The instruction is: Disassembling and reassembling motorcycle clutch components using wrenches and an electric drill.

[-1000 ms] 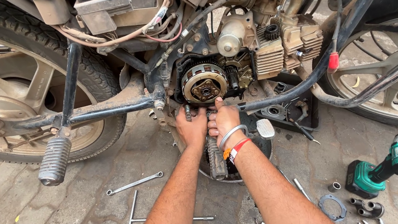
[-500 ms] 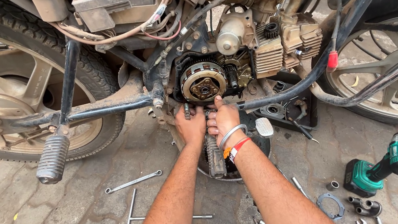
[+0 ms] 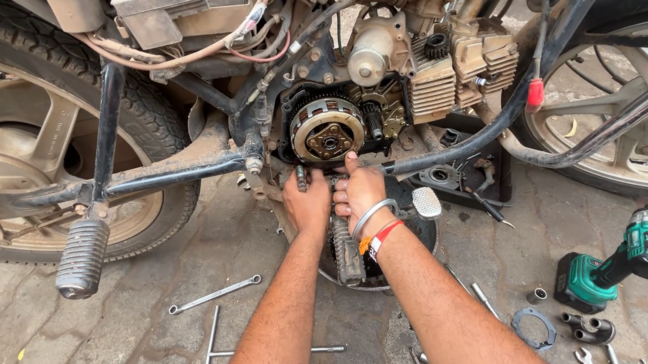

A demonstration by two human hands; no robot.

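the left hand (image 3: pixel 308 202) and the right hand (image 3: pixel 360 190) are side by side, pressed up under the round metal clutch wheel with a brown middle (image 3: pixel 327 130) in the open side of the dirty motorbike engine (image 3: pixel 379 93). the wheel's flat face looks out at us, so its middle line points straight out from the bike. the left hand's fingers are curled around a small dark metal piece (image 3: pixel 301 178) that stands up and down, with its top just under the wheel. the right hand's thumb points up and touches the wheel's bottom edge. its other fingers are bent, but what they hold is hidden, so i cannot tell its grip.

under the wrists a ridged footrest (image 3: pixel 346 249) and a dark round pan (image 3: pixel 421 232) are partly covered by the arms.

on the stone floor lie a thin silver spanner (image 3: pixel 214 294), a long t-shaped wrench (image 3: pixel 214 356) and a green and black power drill (image 3: pixel 618 261). the back wheel (image 3: pixel 125 107) is cut off at the top.
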